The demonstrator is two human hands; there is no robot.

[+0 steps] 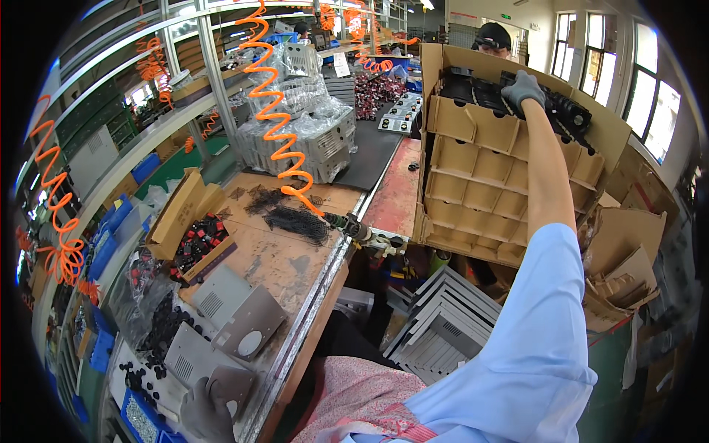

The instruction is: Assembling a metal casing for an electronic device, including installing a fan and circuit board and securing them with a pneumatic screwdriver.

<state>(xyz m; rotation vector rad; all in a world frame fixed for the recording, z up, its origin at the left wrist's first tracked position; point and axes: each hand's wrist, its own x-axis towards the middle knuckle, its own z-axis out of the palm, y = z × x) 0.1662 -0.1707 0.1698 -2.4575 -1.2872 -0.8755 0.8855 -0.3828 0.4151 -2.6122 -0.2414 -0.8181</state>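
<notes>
My right hand point(523, 90), in a grey glove, reaches far forward to the top of a tall cardboard box point(473, 193). Its fingers are curled over a black part point(509, 105) among other black, motor-like parts point(569, 114). What exactly it grips is partly hidden by the glove. At the near left, my left hand point(207, 411), also gloved, lies at the lower edge of a grey metal panel point(210, 363) with slots and a round hole. Its fingers are apart and touch the panel. A second grey panel point(247, 314) lies just beyond.
An orange coiled air hose point(273, 111) hangs to an air tool point(354, 227) at the bench edge. A small carton point(196, 255) holds red and black parts. Wrapped metal housings point(310, 140) stand farther back. Grey panels point(450, 325) are stacked below the box. Another person point(493, 37) stands behind it.
</notes>
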